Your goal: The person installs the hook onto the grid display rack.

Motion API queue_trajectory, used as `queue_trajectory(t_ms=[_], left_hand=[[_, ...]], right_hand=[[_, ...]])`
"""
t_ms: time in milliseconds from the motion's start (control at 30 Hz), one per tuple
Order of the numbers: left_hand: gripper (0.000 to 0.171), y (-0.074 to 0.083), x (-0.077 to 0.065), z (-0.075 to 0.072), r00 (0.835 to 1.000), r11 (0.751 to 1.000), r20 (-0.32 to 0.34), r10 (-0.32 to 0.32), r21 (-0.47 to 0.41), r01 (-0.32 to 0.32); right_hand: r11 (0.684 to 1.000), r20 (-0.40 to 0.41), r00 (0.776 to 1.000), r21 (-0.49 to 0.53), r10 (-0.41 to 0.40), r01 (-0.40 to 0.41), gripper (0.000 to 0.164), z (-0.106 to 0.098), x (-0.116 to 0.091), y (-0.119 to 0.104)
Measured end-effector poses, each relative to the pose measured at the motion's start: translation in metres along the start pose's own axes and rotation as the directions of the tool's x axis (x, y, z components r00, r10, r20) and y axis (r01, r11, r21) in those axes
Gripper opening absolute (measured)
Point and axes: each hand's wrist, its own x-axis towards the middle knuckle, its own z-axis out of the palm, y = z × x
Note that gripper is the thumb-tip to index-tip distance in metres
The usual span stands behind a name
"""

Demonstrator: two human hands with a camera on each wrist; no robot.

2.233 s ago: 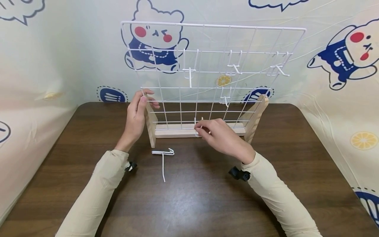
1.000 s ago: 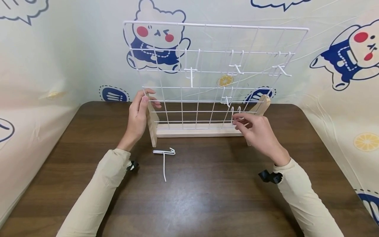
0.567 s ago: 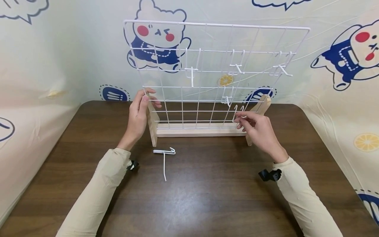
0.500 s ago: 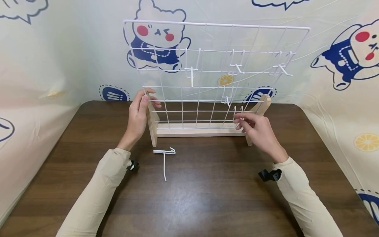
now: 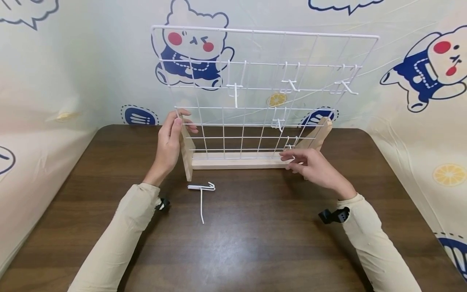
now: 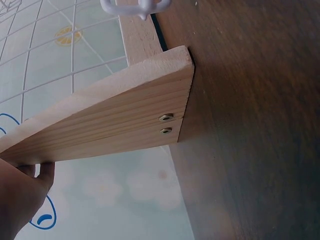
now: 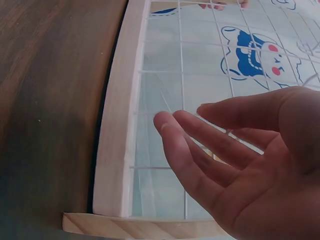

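A white wire grid rack point(image 5: 251, 31) stands in a wooden frame on the table. My left hand point(image 5: 168, 140) grips the frame's left side panel point(image 5: 186, 158); the left wrist view shows its fingers bent behind that panel's edge. My right hand point(image 5: 315, 166) hovers at the grid's lower right with fingers loosely bent, and the right wrist view shows nothing between fingers and thumb. Just above its fingertips a white wire hook point(image 5: 290, 147) hangs on the low wires, partly hidden by the hand. Another white wire hook point(image 5: 201, 188) lies on the table in front of the rack.
Further hooks hang on the grid: one at upper middle point(image 5: 235, 91), one right of it point(image 5: 290, 84), one at the far right point(image 5: 344, 86) and a lower one point(image 5: 279, 123). A printed cloth point(image 5: 91, 73) backs the brown table point(image 5: 233, 251).
My right hand carried the hook rightward along the grid, hung it on the low wires and let go, then drew slightly down. My left hand stays on the side panel.
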Motion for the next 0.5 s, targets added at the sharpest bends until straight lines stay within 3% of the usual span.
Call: queue_trajectory(t_ms=[233, 500], left_hand=[[0.036, -0.024, 0.002, -0.006, 1.0, 1.0, -0.002, 0.003, 0.005, -0.003], [0.035, -0.027, 0.001, -0.007, 1.0, 1.0, 0.003, 0.014, -0.012, -0.013]], right_hand=[[1.0, 0.056, 0.998, 0.006, 0.021, -0.021, 0.049, -0.008, -0.009, -0.01], [0.998, 0.102, 0.993, -0.006, 0.057, -0.057, 0.043, -0.007, -0.014, -0.026]])
